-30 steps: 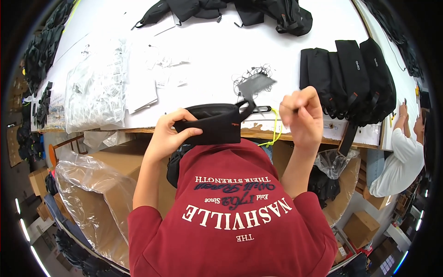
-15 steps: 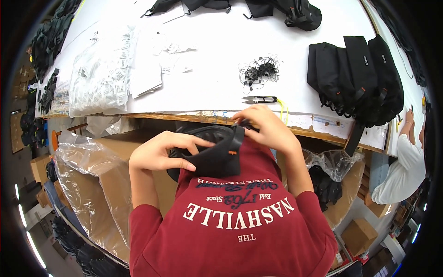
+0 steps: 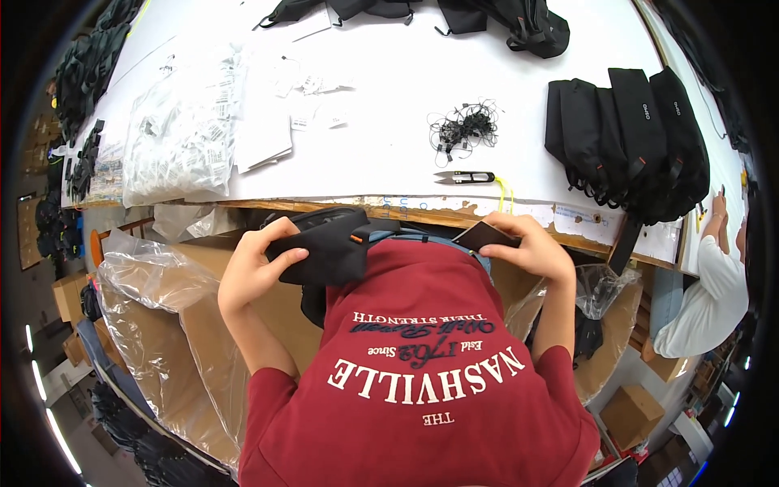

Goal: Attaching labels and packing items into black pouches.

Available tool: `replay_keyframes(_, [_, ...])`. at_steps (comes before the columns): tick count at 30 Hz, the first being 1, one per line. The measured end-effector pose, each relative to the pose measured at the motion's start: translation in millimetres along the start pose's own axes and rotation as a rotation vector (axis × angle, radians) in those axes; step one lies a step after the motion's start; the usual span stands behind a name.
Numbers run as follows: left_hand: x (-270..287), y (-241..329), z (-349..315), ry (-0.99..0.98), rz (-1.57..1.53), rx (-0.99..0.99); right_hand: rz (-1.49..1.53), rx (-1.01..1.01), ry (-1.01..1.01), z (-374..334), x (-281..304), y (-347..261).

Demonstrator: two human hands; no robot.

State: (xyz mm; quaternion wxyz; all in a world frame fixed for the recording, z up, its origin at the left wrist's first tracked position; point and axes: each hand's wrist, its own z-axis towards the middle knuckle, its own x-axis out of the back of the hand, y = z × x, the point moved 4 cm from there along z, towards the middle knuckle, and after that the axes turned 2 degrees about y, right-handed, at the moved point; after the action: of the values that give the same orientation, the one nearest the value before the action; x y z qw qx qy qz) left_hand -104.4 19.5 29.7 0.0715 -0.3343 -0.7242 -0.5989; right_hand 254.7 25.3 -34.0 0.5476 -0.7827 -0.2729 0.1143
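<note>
My left hand point(image 3: 258, 264) is closed on the side of a small black fabric bag point(image 3: 329, 247) with an orange tab, thumb on its outside. The bag hangs in front of my lap, below the table's near edge. Apart from it, to the right, my right hand point(image 3: 535, 247) pinches a thin, flat, dark piece point(image 3: 485, 237) like a card; its exact kind does not show. On the table just beyond the right hand lie black-handled thread snips point(image 3: 466, 177) with a yellow cord. A tangle of black strings point(image 3: 466, 128) sits behind them.
A row of black bags point(image 3: 633, 138) stands at the table's right. A clear plastic bag of white tags point(image 3: 178, 138) and loose papers point(image 3: 266, 150) lie left. More black bags point(image 3: 540, 28) are at the back. Plastic-lined cartons point(image 3: 162, 325) flank me; another person point(image 3: 706, 300) is at right.
My right hand has left the bag and moved right, now holding the flat dark piece. The left hand has shifted slightly left with the bag, which has turned.
</note>
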Motion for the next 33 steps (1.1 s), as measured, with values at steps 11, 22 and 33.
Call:
replay_keyframes(11, [-70, 30, 45, -0.046, 0.151, -0.192, 1.496, 0.019, 0.629, 73, -2, -12])
replay_keyframes(22, [-79, 45, 56, -0.149, 0.227, -0.312, 1.623, 0.186, 0.464, 72, -13, 16])
replay_keyframes(33, [-89, 54, 57, -0.210, 0.261, -0.330, 1.096, 0.135, 0.945, 67, 10, -7])
